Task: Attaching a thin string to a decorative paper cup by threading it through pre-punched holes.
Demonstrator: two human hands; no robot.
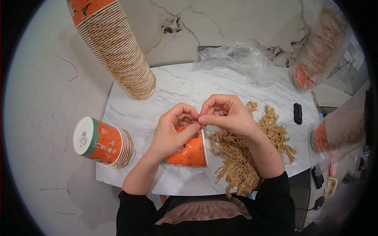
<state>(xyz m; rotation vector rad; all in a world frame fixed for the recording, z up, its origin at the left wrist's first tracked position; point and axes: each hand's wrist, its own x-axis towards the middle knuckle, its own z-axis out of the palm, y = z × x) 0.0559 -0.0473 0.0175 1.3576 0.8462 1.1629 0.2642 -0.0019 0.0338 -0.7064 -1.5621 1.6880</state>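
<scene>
An orange paper cup (193,151) with a green band and a white rim lies on its side on the table, partly under my left hand (171,129). Thumb and fingers of that hand are pinched together just above the cup's rim. My right hand (226,116) meets it there, its thumb and forefinger also pinched, with the fingertips of both hands touching. Whatever lies between them is too small and hidden to make out. Beside the cup, partly under my right forearm, a loose heap of tan cords (232,157) spreads over the table.
At the far left rises a tall stack of nested cups (118,51) strung with tan cord; a shorter upturned stack (106,141) stands nearer. Crumpled clear plastic (240,61) lies at the back. Bagged cup stacks (323,43) and a small black object (297,114) are at right.
</scene>
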